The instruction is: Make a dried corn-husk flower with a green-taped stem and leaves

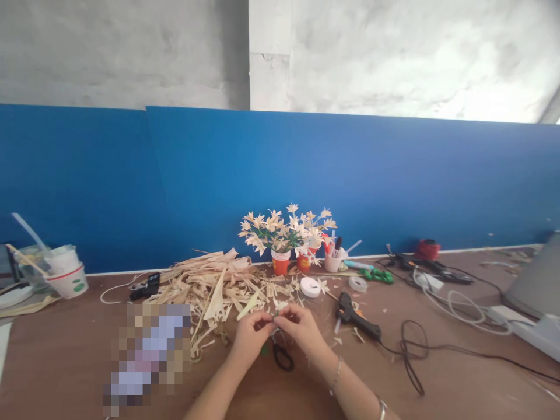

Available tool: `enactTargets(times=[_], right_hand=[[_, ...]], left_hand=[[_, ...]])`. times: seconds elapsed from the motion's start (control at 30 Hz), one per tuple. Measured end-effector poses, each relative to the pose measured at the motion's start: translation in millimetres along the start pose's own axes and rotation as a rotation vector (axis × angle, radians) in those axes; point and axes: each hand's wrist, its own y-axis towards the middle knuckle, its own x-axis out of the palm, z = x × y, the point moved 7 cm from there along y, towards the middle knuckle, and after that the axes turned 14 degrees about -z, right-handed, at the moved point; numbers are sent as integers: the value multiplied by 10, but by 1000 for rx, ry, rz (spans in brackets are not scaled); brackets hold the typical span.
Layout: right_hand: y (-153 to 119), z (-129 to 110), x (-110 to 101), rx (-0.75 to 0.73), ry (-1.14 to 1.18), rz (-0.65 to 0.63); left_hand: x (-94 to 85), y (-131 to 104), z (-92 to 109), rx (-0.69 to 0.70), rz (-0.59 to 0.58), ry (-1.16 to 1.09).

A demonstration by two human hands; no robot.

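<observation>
Left hand and right hand pinched a small pale flower between fingertips, green bit at its base. Scissors with an oval black loop sat just under the grip. Left of it: papery, curled husk strips. Right: black glue gun. Beyond: 2 red cups held spiky, star-shaped blooms.

Bare hands | right wrist — thin bracelet, tiny charm | higher, same forearm — silver-toned band
</observation>
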Motion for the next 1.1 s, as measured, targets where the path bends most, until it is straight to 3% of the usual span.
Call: enactTargets(times=[0.13,0.23,0.47,0.53,0.6,0.7,0.87,1.1], right_hand=[[-4,-28,-64,-31,-118,66],[-27,-49,-280,-47,-141,200],[-483,-279,-1306,-231,-179,948],[-496,-193,-1598,-145,-132,1015],[-350,-58,-1805,41,-144,909],[-93,46,-1950,127,-198,779],[293,162,-1886,190,-305,605],[465,258,-1831,209,-362,496]], left_hand=[[26,-10,-13,-30,-12,94],[-5,-15,7,-13,28,164],[-73,-7,9,24,67,193],[-87,-5,-8,29,77,198],[-90,-1,-28,22,80,199],[-88,2,-46,4,82,192],[-86,-1,-67,11,78,189],[-104,1,-113,20,76,187]])
